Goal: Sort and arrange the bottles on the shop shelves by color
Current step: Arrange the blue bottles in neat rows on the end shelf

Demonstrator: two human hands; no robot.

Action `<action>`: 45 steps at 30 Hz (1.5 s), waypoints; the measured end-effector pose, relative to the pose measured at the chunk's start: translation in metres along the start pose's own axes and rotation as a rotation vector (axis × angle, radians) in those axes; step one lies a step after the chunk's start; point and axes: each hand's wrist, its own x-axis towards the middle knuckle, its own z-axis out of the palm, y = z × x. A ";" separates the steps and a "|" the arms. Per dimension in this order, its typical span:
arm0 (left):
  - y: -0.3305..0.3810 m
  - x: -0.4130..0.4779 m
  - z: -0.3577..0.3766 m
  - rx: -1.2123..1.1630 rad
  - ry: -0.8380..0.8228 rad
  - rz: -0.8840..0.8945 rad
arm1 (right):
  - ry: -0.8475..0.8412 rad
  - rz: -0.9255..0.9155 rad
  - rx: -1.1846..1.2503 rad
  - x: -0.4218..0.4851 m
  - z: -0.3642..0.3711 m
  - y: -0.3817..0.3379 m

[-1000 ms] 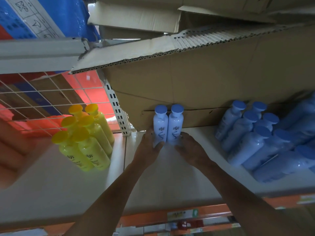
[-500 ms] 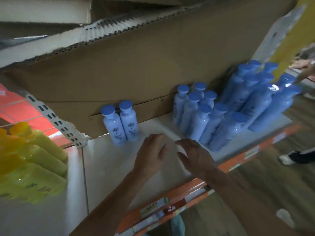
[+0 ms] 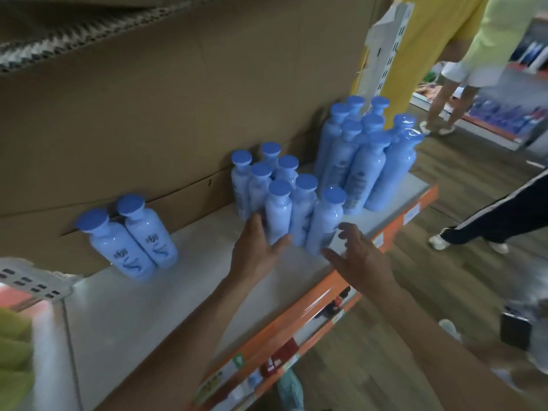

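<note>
Head cam: two pale blue bottles (image 3: 133, 241) stand at the back of the shelf (image 3: 178, 292). The middle cluster (image 3: 278, 197) still needs moving over, I reckon, and the taller blue bottles (image 3: 364, 161) sit far right. My left hand (image 3: 258, 250) lies loose against a front cluster bottle. My right hand (image 3: 358, 253) is spread just beside it, holding nothing.

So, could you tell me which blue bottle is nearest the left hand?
The front-left bottle of the middle cluster: the left hand is at its base, unlike any other.
</note>
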 end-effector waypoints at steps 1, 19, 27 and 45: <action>0.001 0.001 0.003 -0.002 0.019 -0.015 | -0.027 -0.006 0.064 0.004 0.002 -0.002; -0.037 -0.074 -0.066 0.108 0.218 -0.223 | -0.184 -0.278 0.263 0.005 0.064 -0.091; -0.070 -0.122 -0.124 0.127 0.500 -0.377 | -0.360 -0.408 0.269 0.009 0.107 -0.173; -0.107 -0.123 -0.132 -0.040 0.590 -0.367 | -0.545 -0.526 0.318 0.013 0.137 -0.195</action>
